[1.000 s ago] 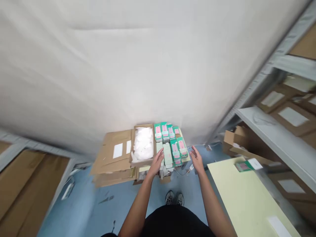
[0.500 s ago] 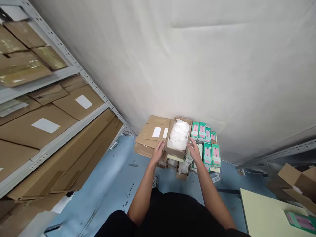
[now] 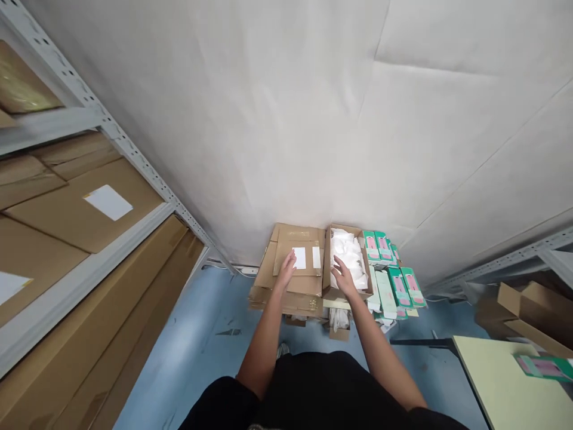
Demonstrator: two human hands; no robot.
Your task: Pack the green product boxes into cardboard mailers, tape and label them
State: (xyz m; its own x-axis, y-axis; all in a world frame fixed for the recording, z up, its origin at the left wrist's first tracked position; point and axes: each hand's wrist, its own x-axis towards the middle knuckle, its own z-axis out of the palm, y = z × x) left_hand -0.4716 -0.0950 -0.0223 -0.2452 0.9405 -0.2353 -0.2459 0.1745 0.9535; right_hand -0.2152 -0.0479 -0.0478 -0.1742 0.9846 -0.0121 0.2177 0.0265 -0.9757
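My left hand (image 3: 286,272) is over the flattened cardboard (image 3: 264,272), its fingers stretched beside a white label (image 3: 299,258). I cannot tell whether it touches the cardboard. To its right, my right hand (image 3: 342,277) is at the near left part of an open cardboard box (image 3: 338,292), fingers apart and holding nothing. White wrapped packets (image 3: 348,246) fill that box. Against its right side stand green and pink product boxes (image 3: 400,286), with paler boxes (image 3: 385,292) lying among them.
A metal rack (image 3: 134,251) loaded with large cartons (image 3: 116,310) runs along the left. At the lower right is a pale table (image 3: 505,376) with one green and pink box (image 3: 544,366) on it. Open cartons (image 3: 537,316) stand behind, and a pale wall (image 3: 313,119) rises ahead.
Both hands have come away from the two sides of the box of white packets and shifted left relative to it. The view has turned, so the rack sits farther left.
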